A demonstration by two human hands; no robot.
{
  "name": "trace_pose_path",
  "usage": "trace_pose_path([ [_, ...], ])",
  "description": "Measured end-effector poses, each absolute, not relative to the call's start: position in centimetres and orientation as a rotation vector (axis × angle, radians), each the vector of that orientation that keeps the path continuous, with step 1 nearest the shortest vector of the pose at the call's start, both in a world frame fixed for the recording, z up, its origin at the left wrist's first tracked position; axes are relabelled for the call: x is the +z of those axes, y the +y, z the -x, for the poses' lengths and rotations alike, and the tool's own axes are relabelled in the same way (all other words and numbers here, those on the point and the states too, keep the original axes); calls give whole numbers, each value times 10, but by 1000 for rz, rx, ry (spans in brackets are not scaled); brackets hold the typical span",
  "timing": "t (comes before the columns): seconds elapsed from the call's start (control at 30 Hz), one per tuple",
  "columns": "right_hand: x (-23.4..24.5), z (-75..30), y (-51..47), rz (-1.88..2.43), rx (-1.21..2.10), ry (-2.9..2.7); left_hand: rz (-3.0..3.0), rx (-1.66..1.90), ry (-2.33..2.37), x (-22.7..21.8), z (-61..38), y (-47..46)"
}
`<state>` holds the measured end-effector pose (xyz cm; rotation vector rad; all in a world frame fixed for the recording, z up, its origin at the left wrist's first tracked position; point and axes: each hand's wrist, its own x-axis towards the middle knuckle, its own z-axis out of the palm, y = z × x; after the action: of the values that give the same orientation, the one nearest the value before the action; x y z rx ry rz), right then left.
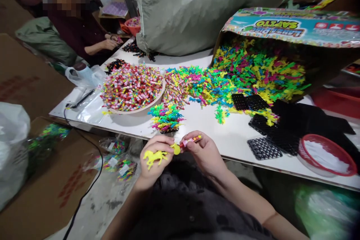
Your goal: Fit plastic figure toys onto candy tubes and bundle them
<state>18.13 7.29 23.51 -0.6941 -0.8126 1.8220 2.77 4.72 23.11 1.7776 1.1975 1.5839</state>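
Observation:
Between finger and thumb, my left hand (157,157) grips a yellow plastic horse toy (154,156), whose round yellow end sticks out towards the other hand. My right hand (206,155) is closed on a small candy-filled tube (191,141) with a red and pink wrapper. The tube's red end meets or nearly meets the toy's round end; I cannot tell whether they are joined. Just beyond my hands, at the table edge, a bunch of colourful plastic toys (166,116) stands in a black holder.
A wide basin (157,99) heaped with candy tubes sits on the white table (194,120). Loose toys spill from a printed carton (264,26). Black perforated trays (264,148) and a red-rimmed basket (329,170) lie to the right. Across the table a person (75,33) works.

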Motion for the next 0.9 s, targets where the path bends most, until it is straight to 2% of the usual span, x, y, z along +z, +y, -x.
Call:
trace_pose_path([
  [0.27,225,-186,73,797,1784,-947,-1685,1547,1121,224,-27,49],
  [0.37,220,-200,85,821,1702,-1328,-1692,1460,1103,227,-23,54],
  [0.47,212,-213,93,812,1468,-1774,-1625,1368,1144,227,-23,55],
  [0.57,200,-220,93,814,1397,-1940,-1421,1247,1237,219,-27,53],
  [0.73,165,-220,98,1047,1324,-1758,-978,1159,1179,175,-25,47],
  [0.9,126,-220,117,1201,1174,-1601,-584,982,1181,96,-15,22],
])
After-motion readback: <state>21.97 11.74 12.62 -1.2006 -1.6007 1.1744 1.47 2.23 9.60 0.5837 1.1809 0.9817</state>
